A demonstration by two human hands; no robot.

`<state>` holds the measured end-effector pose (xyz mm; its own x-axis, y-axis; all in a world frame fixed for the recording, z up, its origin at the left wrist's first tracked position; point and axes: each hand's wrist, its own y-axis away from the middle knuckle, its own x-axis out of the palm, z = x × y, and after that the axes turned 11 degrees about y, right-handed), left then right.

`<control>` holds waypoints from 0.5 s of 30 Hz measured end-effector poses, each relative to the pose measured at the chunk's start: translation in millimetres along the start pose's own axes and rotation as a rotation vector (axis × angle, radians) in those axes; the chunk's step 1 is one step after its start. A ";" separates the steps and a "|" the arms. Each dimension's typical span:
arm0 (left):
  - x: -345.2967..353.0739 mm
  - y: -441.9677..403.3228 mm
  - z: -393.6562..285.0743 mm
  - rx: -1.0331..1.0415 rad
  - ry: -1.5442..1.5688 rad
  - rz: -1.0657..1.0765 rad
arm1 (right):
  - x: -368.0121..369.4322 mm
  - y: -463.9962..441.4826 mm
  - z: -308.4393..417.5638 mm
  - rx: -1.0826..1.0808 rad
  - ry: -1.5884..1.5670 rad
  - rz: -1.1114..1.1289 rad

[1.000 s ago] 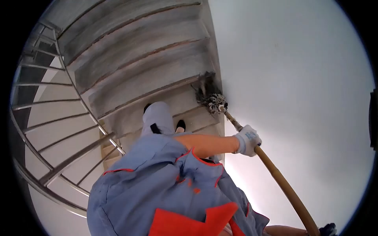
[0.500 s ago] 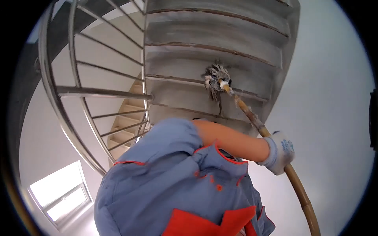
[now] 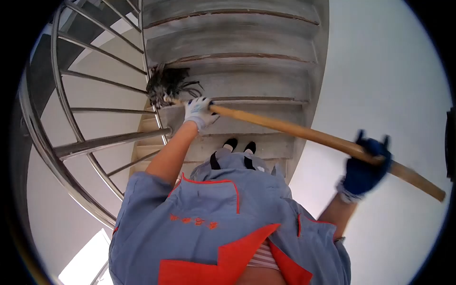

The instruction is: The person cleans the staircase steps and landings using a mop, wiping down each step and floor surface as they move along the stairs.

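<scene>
A string mop lies across my view, its dark grey, stringy head on a stair tread against the railing side. My left hand, in a white knit glove, wraps round the bamboo handle just above the mop head. Farther up the pole, near its free end, is my right hand, in a glove with a dark blue palm. The pole crosses that palm and the fingers curl loosely about it, slightly blurred.
Curved grey concrete steps with brown edge strips rise ahead. A metal railing runs along the left, with a lower stair flight behind it. A white wall borders the right. My dark shoes stand on a lower step.
The mop head has moved left across the steps to the railing. My left hand has gone from the right side to near the mop head. My right hand has come into view on the pole.
</scene>
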<state>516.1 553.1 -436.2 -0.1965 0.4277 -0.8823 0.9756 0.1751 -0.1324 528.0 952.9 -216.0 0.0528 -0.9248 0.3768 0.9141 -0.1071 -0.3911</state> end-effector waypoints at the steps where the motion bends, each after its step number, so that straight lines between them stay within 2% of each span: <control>1: 28.9 6.8 29.6 -0.069 0.003 -0.071 | -4.0 2.5 -23.7 0.105 -0.234 0.104; 2: 37.4 3.7 46.4 -0.133 0.038 0.018 | 9.9 10.5 -33.8 0.164 -0.264 0.052; 3: 43.4 -1.8 59.0 -0.197 0.072 0.107 | 8.8 8.5 -31.8 0.132 -0.272 0.168; 4: 52.8 -9.3 66.9 -0.261 0.104 0.195 | 13.0 8.8 -26.9 0.147 -0.206 0.131; 7: 78.2 -19.8 77.7 -0.087 0.098 0.153 | 31.2 18.1 -0.4 0.150 -0.066 0.002; 8: 86.2 -17.7 71.0 0.034 0.204 0.037 | 31.1 23.7 10.9 0.100 -0.041 0.031; 11: 111.5 -51.7 10.7 0.129 0.339 -0.091 | 28.8 21.3 50.8 -0.022 0.013 0.052; 13: 165.6 -80.4 -34.9 0.023 0.779 -0.157 | -0.7 18.3 80.2 -0.093 0.115 0.065; 15: 207.4 -113.2 -102.8 -0.008 1.024 -0.151 | -42.9 29.5 106.4 -0.162 0.216 0.133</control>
<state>354.8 713.1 -557.7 -0.3097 0.9496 -0.0495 0.9339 0.2940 -0.2037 595.5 1028.3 -154.3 0.0652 -0.9890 0.1332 0.8282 -0.0208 -0.5601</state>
